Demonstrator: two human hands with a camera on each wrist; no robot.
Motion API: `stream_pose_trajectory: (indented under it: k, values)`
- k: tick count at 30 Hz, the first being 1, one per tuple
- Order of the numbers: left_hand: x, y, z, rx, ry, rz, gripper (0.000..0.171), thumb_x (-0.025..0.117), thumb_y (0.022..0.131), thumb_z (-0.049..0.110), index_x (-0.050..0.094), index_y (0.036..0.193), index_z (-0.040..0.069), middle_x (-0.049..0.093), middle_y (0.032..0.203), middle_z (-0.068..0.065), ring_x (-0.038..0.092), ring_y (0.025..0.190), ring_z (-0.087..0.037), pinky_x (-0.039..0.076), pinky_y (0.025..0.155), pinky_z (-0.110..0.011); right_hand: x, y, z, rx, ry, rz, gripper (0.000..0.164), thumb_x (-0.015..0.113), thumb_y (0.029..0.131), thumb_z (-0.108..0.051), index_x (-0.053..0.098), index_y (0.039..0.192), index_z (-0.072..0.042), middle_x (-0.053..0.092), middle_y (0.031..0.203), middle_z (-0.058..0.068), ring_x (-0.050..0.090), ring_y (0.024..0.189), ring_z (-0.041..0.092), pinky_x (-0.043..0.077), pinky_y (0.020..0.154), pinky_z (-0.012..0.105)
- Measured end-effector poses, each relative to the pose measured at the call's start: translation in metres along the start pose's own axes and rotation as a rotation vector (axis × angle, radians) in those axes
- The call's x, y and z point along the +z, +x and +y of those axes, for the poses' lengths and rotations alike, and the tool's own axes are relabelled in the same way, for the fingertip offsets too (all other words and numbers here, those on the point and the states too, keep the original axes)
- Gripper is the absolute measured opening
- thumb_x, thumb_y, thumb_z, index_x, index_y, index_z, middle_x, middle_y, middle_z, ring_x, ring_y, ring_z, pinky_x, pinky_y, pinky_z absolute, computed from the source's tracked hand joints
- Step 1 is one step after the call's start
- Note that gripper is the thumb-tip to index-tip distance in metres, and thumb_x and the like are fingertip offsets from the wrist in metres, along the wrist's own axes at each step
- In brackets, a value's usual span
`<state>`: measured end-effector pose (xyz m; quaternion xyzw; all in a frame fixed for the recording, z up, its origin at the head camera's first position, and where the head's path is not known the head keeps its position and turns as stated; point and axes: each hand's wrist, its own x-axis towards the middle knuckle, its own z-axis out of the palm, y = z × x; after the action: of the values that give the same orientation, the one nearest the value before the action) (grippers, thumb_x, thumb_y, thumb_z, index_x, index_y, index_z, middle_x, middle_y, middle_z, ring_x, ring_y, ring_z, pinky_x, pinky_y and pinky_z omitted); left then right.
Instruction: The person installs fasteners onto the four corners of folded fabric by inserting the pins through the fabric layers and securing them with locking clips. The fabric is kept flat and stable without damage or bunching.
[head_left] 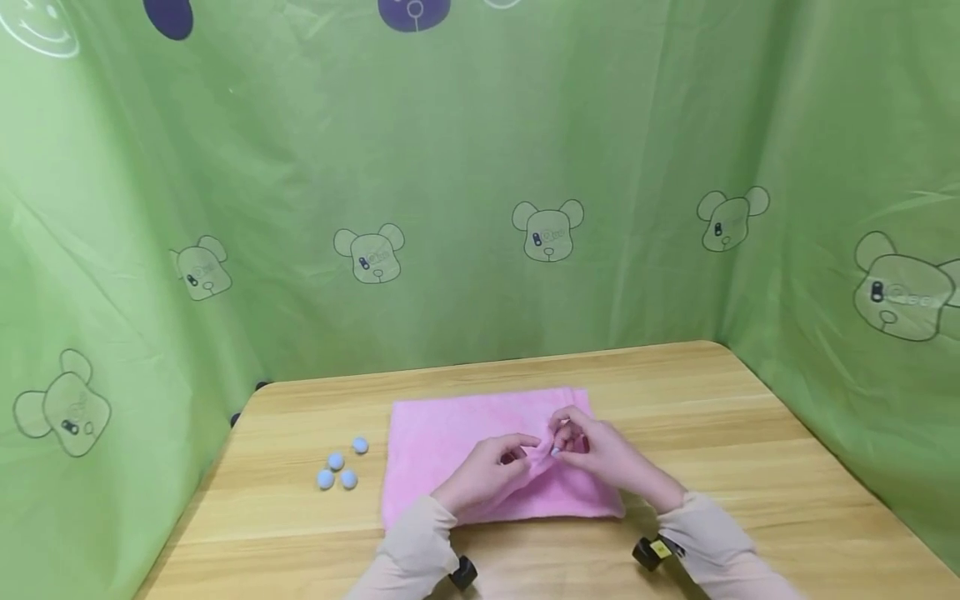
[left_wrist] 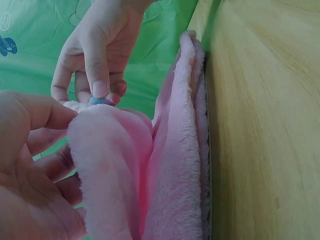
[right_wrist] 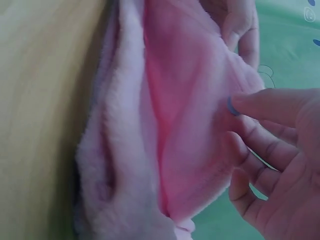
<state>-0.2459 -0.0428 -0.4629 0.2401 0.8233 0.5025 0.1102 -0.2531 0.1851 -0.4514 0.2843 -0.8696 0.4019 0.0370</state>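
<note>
A pink plush cloth (head_left: pixel 442 433) lies folded in layers on the wooden table. My left hand (head_left: pixel 486 473) pinches a raised fold of its upper layer, thumb on one side and fingers on the other. Just right of that, my right hand (head_left: pixel 603 454) holds a small round blue piece (right_wrist: pixel 231 106) between thumb and fingertip, against the lifted fabric. In the left wrist view, the blue piece (left_wrist: pixel 99 100) shows under the right thumb at the top of the fold. Most of it is covered, so its full shape cannot be told.
Left of the cloth, several small light-blue round pieces (head_left: pixel 336 461) lie grouped on the table (head_left: pixel 300 542). Green curtains (head_left: pixel 465 167) printed with bear heads enclose the back and both sides. A black wrist camera (head_left: pixel 463 573) sits by the left sleeve, another (head_left: pixel 647 553) by the right.
</note>
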Motion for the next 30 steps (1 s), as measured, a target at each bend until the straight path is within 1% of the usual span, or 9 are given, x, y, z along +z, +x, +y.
stream_pose_trajectory:
  k: [4,7,10,13,18,20,22,28,30]
  values:
    - [0.002,-0.001,0.002,0.021,0.027,-0.02,0.032,0.061,0.094,0.031,0.063,0.126,0.028,0.066,0.09,0.009,0.059,0.081,-0.005,0.051,0.072,-0.021,0.004,0.0,0.0,-0.008,-0.006,0.021,0.06,0.071,0.08,0.0,0.048,0.135,-0.007,0.067,0.094,0.004,0.063,0.085,0.011,0.056,0.078,0.025]
    - [0.003,-0.002,0.003,0.046,0.047,-0.03,0.033,0.062,0.094,0.033,0.063,0.127,0.026,0.067,0.094,0.008,0.059,0.082,-0.002,0.051,0.074,-0.02,0.006,0.0,0.001,-0.023,-0.047,0.025,0.062,0.07,0.079,0.001,0.049,0.136,-0.006,0.066,0.089,-0.001,0.061,0.082,0.01,0.056,0.075,0.024]
    - [0.004,-0.003,0.005,0.091,0.1,-0.043,0.033,0.06,0.095,0.032,0.063,0.127,0.024,0.07,0.101,0.005,0.058,0.085,0.001,0.05,0.078,-0.018,0.007,-0.001,0.002,-0.045,-0.131,0.053,0.057,0.072,0.077,0.0,0.055,0.131,-0.005,0.065,0.092,-0.004,0.06,0.083,0.01,0.055,0.076,0.024]
    - [0.004,-0.004,0.007,0.122,0.148,-0.062,0.033,0.059,0.096,0.032,0.063,0.128,0.024,0.07,0.113,0.003,0.059,0.09,0.003,0.049,0.083,-0.018,0.009,-0.001,0.004,-0.072,-0.225,0.108,0.051,0.077,0.074,-0.004,0.062,0.122,-0.01,0.062,0.098,-0.004,0.057,0.089,0.01,0.055,0.08,0.027]
    - [0.003,-0.006,0.013,0.128,0.209,-0.08,0.033,0.056,0.098,0.031,0.061,0.13,0.025,0.068,0.123,0.005,0.06,0.099,0.002,0.049,0.092,-0.02,0.009,0.0,0.007,-0.16,-0.317,0.199,0.04,0.084,0.068,-0.01,0.067,0.103,-0.016,0.058,0.112,0.003,0.054,0.104,0.017,0.053,0.091,0.043]
    - [0.003,-0.006,0.015,0.151,0.254,-0.078,0.033,0.055,0.099,0.03,0.061,0.131,0.024,0.067,0.126,0.005,0.061,0.104,0.0,0.049,0.095,-0.021,0.008,0.001,0.007,-0.184,-0.311,0.206,0.035,0.084,0.067,-0.01,0.066,0.097,-0.016,0.06,0.115,0.005,0.055,0.108,0.022,0.051,0.094,0.049]
    - [0.003,-0.006,0.017,0.184,0.309,-0.072,0.033,0.055,0.099,0.029,0.061,0.131,0.022,0.067,0.126,0.005,0.061,0.105,0.0,0.049,0.095,-0.02,0.007,0.001,0.007,-0.194,-0.275,0.192,0.032,0.084,0.067,-0.008,0.065,0.093,-0.015,0.064,0.114,0.007,0.058,0.108,0.023,0.052,0.093,0.05]
    - [0.002,-0.006,0.02,0.242,0.427,-0.055,0.034,0.057,0.098,0.024,0.061,0.131,0.02,0.071,0.11,0.004,0.057,0.083,0.005,0.049,0.08,-0.014,0.006,0.001,0.005,-0.164,-0.18,0.109,0.028,0.08,0.073,-0.006,0.062,0.091,-0.018,0.068,0.091,-0.008,0.063,0.089,0.009,0.056,0.083,0.031]
    - [0.001,-0.007,0.022,0.247,0.452,-0.05,0.034,0.057,0.098,0.024,0.061,0.132,0.021,0.071,0.114,0.004,0.057,0.085,0.005,0.05,0.082,-0.015,0.006,0.001,0.005,-0.155,-0.182,0.106,0.027,0.079,0.074,-0.008,0.062,0.092,-0.019,0.066,0.088,-0.012,0.063,0.087,0.008,0.055,0.083,0.031]
